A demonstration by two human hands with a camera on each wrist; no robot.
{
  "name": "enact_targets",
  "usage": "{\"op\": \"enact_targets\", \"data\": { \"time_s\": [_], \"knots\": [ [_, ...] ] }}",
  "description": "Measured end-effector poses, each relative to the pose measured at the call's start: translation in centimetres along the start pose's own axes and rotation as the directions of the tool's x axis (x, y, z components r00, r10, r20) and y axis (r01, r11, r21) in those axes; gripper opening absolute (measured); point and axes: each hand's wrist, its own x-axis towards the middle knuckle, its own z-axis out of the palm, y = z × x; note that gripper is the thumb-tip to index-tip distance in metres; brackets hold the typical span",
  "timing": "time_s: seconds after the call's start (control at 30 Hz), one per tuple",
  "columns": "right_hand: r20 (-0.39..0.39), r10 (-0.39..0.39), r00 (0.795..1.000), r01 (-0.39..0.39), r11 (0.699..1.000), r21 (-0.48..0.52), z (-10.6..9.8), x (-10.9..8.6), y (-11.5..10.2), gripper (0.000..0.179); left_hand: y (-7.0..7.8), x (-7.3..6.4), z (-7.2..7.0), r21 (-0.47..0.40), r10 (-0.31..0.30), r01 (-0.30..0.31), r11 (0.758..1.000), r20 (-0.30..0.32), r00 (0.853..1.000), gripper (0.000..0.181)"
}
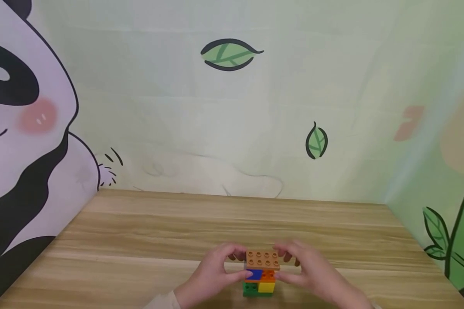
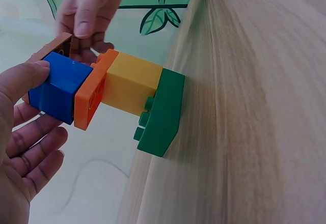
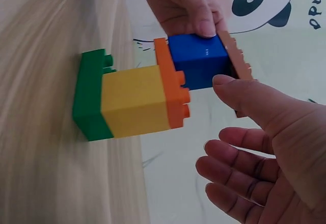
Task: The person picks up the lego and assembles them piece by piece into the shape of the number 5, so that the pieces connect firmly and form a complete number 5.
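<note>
A stack of toy building bricks stands on the wooden table. At its bottom is a green brick, with a yellow brick on one end. Over that lies a flat orange brick, then a blue brick on the left, with a studded brown brick on top. My left hand pinches the blue brick, thumb on its near side and fingers behind. My right hand is at the stack's right side, thumb beside the brown brick's overhang and other fingers loosely bent, holding nothing.
The wooden table reaches back to a pale wall sheet printed with leaves. A large printed panda covers the left side. Green printed plants are on the right.
</note>
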Motion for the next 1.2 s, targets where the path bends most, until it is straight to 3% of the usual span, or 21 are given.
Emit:
{"op": "enact_targets", "data": {
  "time_s": [0.2,0.47,0.63,0.77,1.2],
  "knots": [
    [0.052,0.064,0.997,-0.066,0.997,0.040,0.4,-0.3,0.8,0.046,-0.1,-0.1,0.0,0.009,0.002,-0.002,1.000,-0.002,1.000,0.037],
    [0.110,0.063,0.992,-0.075,0.992,0.105,2.0,-0.9,1.3,0.040,-0.1,-0.2,0.0,0.015,0.003,-0.002,1.000,-0.012,1.000,0.038],
    [0.143,0.114,0.983,-0.138,0.976,0.171,2.5,-1.0,1.3,0.036,0.0,-0.2,0.0,0.015,-0.002,0.002,1.000,-0.012,1.000,0.037],
    [0.148,0.144,0.978,-0.167,0.973,0.161,2.6,-0.9,1.3,0.033,0.0,-0.1,0.1,0.009,-0.003,0.003,1.000,-0.004,1.000,0.037],
    [0.081,0.073,0.994,-0.083,0.989,0.122,3.3,-1.2,1.8,0.025,-0.1,-0.1,0.1,-0.027,0.000,0.000,1.000,0.013,1.000,0.034]
  ]
}}
